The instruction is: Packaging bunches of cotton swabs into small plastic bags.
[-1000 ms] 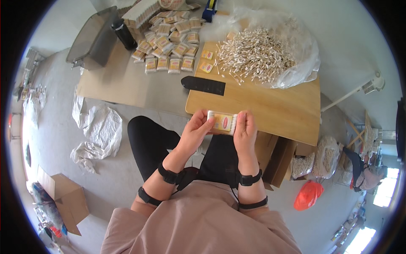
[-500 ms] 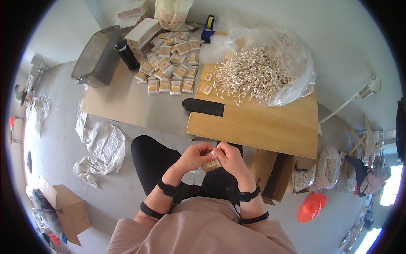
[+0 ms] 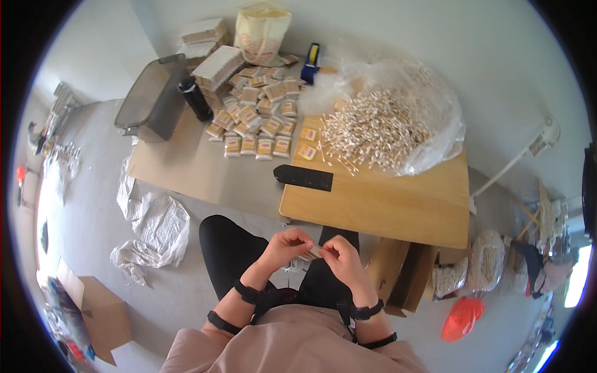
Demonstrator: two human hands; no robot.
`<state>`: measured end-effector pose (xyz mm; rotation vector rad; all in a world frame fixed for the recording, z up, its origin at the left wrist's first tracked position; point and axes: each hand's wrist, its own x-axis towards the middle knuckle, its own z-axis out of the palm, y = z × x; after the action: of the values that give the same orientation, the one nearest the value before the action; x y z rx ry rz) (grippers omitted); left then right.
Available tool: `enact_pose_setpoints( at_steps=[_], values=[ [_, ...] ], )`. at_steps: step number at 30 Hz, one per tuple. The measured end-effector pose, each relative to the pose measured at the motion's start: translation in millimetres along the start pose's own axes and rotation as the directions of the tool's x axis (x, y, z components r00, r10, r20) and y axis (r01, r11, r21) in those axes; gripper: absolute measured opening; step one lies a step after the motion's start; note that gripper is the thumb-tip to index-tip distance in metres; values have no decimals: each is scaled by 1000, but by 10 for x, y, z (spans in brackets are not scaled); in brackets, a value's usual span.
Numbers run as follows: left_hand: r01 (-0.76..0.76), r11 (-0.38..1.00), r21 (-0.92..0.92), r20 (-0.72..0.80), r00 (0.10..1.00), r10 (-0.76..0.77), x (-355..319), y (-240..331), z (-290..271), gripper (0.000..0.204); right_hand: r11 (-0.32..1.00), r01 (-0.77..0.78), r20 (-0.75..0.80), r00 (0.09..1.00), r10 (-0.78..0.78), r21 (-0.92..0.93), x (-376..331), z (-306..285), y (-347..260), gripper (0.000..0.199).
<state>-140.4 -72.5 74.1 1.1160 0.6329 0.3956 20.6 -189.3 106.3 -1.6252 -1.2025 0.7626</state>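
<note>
Above my lap, just in front of the table edge, both hands pinch a small clear packet of cotton swabs (image 3: 311, 254). My left hand (image 3: 287, 246) is closed on one side of it and my right hand (image 3: 344, 256) on the other, fingertips drawn together. The packet is tilted and partly hidden by my fingers. Beyond them, a large heap of loose cotton swabs (image 3: 376, 127) spills from a clear plastic bag (image 3: 438, 155) on the wooden board (image 3: 385, 211). Two small yellow cards (image 3: 307, 152) lie beside the heap. To the left is a pile of filled swab packets (image 3: 249, 118).
A flat black tool (image 3: 303, 178) lies across the board's left edge. A black bottle (image 3: 195, 99), a grey plastic bin (image 3: 149, 102), a cloth bag (image 3: 261, 34) and a blue tape dispenser (image 3: 310, 64) stand farther back. Cartons (image 3: 398, 273) and a red bag (image 3: 462, 319) are at the right.
The view has tilted, so the table sits lower in the picture. My hands have moved slightly apart, and the packet has turned so less of its front shows.
</note>
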Motion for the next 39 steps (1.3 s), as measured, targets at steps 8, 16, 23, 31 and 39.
enact_pose_setpoints(
  at_steps=[8,16,23,31,39],
  values=[
    [-44,990,-135,-40,998,39,-13,-78,-26,6,994,10,61,998,-3,-112,-21,-37,35,15],
    [85,971,224,7,996,-89,58,-48,-27,10,974,34,149,989,0,-224,46,-93,123,16],
    [-273,730,626,244,958,148,74,219,85,11,992,43,171,985,-23,-116,109,-84,91,13],
    [-281,672,685,214,960,183,40,468,79,15,999,-8,215,977,18,-47,127,-356,-39,14],
    [-91,675,732,75,996,53,365,485,-437,14,991,-106,55,992,111,-83,563,-285,722,17]
  ],
)
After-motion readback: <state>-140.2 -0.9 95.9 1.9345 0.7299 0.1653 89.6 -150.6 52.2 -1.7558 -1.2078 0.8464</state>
